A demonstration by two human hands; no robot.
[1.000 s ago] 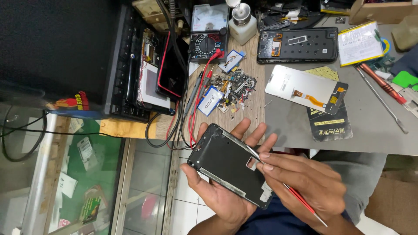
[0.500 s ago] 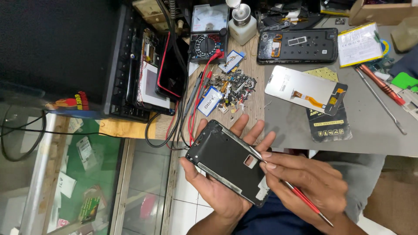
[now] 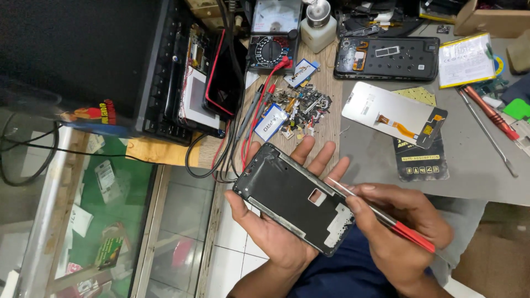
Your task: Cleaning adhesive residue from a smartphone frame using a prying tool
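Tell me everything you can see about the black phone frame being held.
The black phone frame is a flat, rounded rectangle, seemingly plastic and metal, stripped bare, with a small rectangular cutout and a whitish patch at its lower right corner. It lies tilted diagonally in the left hand, fingers behind it. The right hand sets a red-handled tool tip against its right edge.

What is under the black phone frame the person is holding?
The left hand lies under the black phone frame, palm up, fingers showing past its far edge. The palm itself is covered. The right hand holds a red-handled tool to its edge.
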